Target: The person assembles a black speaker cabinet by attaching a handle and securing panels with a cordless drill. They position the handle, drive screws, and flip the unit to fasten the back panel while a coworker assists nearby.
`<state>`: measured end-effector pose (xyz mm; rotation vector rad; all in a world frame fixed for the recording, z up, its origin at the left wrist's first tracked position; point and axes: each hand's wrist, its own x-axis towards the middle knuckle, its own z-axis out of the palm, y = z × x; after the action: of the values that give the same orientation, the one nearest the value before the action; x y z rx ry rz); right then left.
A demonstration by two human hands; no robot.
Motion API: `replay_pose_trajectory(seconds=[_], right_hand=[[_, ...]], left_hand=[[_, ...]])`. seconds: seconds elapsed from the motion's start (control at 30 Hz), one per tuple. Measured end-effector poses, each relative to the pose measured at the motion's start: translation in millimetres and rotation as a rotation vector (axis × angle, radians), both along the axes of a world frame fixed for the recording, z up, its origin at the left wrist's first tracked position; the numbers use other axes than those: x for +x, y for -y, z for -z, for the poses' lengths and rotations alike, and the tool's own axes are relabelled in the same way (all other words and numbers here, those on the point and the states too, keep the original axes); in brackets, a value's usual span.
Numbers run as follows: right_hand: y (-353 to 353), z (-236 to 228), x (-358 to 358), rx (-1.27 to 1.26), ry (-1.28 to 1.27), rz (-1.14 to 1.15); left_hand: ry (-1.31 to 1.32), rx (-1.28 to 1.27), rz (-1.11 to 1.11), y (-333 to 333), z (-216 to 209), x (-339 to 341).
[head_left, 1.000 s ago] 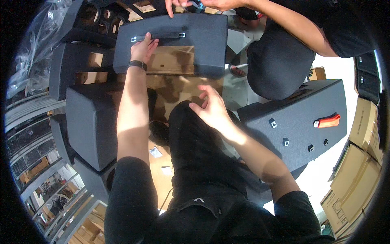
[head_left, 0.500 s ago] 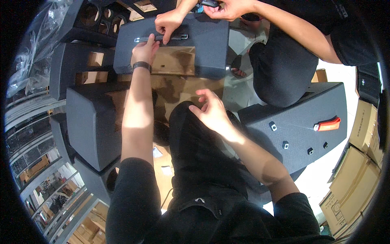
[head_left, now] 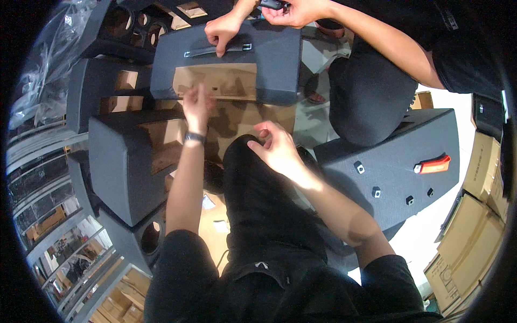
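A dark grey speaker cabinet (head_left: 269,64) stands in front of me, its bare wooden opening facing me and a strap handle (head_left: 218,49) on top. My left hand (head_left: 198,105) hovers in front of that opening, blurred, fingers loosely apart and holding nothing. My right hand (head_left: 276,146) is above my dark-trousered knee, fingers curled, nothing visible in it. Another person's hand (head_left: 223,29) presses on the strap handle, and their other hand (head_left: 296,11) grips a dark object at the top edge.
A second grey cabinet (head_left: 116,161) lies to my left, and a third (head_left: 398,167) with a red-orange fitting (head_left: 433,164) lies to my right. The other person squats behind it. Cardboard boxes (head_left: 479,226) stack at far right, shelving (head_left: 43,177) at left.
My left hand has come off the top of the front cabinet and drawn back to its opening. The other person's hand has come down onto the strap handle.
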<state>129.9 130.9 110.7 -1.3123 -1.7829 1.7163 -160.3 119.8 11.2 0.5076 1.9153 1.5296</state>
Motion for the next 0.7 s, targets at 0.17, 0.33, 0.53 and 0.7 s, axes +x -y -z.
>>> replay_pose_trajectory(seconds=[0.17,0.33,0.53,0.7], right_hand=[[3.9,7.2,-1.5,-0.011,-0.011,-0.021],[6.3,10.5,-2.2,0.031,-0.038,-0.050],[8.5,7.5,-3.1,0.045,0.009,-0.096],[9.5,6.8,-5.3,0.008,-0.016,-0.090]], left_hand=[[-0.428,-0.426,0.383,117.6,33.4,75.7],[-0.548,-0.864,0.548,160.1,26.9,149.4],[-0.568,-1.035,0.525,143.7,4.8,170.9],[-0.549,-1.052,0.516,139.1,-4.6,170.7]])
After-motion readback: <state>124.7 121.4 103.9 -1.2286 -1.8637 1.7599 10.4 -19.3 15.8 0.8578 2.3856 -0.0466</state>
